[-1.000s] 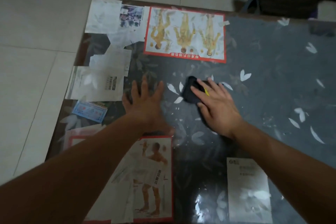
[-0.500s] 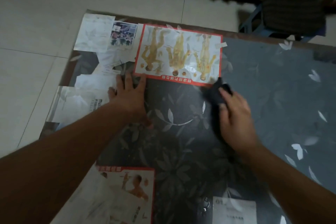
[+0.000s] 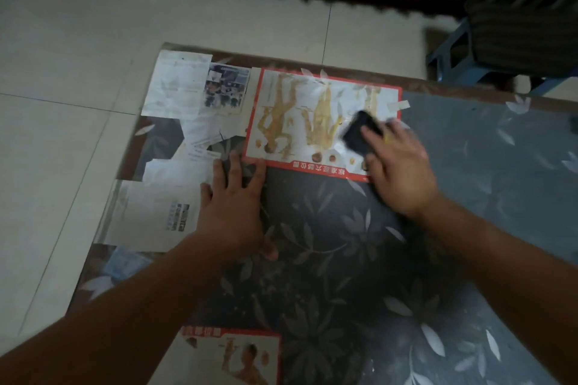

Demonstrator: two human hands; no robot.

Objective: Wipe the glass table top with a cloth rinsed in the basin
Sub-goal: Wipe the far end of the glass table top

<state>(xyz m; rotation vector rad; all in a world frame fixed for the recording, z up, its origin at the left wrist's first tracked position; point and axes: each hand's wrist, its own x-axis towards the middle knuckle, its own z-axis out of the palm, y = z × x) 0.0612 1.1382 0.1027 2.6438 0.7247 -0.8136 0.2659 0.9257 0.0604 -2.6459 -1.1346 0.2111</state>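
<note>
Upper centre of frame: we see right hand point(image 3: 397, 166) pressing dark cloth point(image 3: 359, 131) with flat fingers over red-bordered poster point(image 3: 297, 109), up from mid-table a second ago. Left hand point(image 3: 231, 206) spread flat on glass table top point(image 3: 469, 197), bracing. We judge wiping has reached far strip; basin not visible.

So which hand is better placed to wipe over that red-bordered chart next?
Right, probably. The right hand presses the dark cloth on the glass table top over the chart; the left hand lies flat on the glass, holding nothing.

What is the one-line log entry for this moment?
right hand: presses dark cloth on glass table top | left hand: flat on glass
</note>
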